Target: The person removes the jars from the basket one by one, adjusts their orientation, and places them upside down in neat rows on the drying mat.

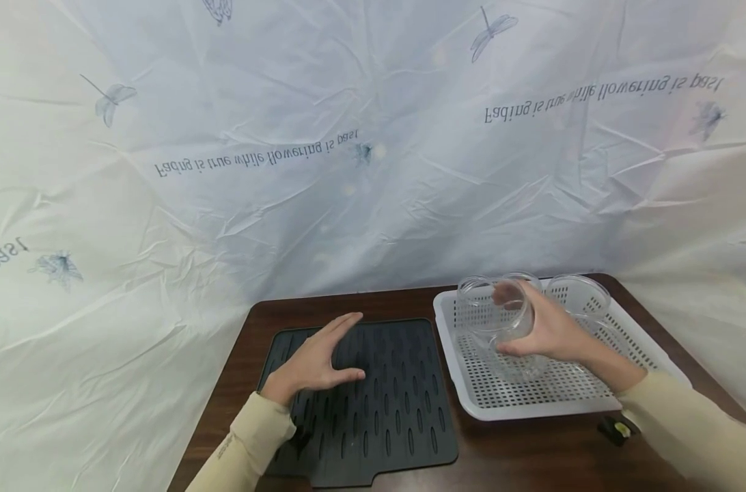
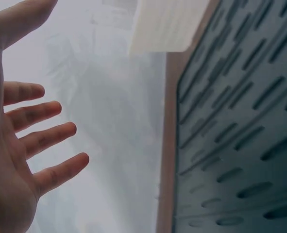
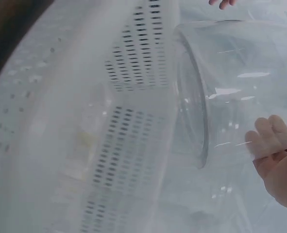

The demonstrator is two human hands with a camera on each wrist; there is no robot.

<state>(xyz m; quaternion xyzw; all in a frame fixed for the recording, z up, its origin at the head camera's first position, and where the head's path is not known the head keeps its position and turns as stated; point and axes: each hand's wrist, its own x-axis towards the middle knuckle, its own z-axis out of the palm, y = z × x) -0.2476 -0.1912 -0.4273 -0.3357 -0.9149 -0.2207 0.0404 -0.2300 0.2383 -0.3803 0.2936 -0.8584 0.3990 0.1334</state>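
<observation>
My right hand point(image 1: 548, 324) grips a clear round container point(image 1: 492, 307) by its side, over the white perforated basket point(image 1: 563, 413). In the right wrist view, fingertips point(image 3: 272, 131) show through the transparent wall of this container point(image 3: 230, 87), and its rim faces the basket's side. More clear round containers point(image 1: 578, 294) are in the basket, partly hidden by my hand and hard to count. My left hand point(image 1: 314, 359) hovers over the dark slotted mat point(image 1: 404, 389), holding nothing. The left wrist view shows its fingers point(image 2: 46, 138) spread and nearly straight.
Both mat and basket lie on a dark brown wooden table point(image 1: 484, 451), the basket right of the mat. Behind the table hangs a wrinkled white sheet point(image 1: 348, 225) with printed text and dragonflies. A small black object point(image 1: 619, 430) with a yellow-green patch appears below the right sleeve.
</observation>
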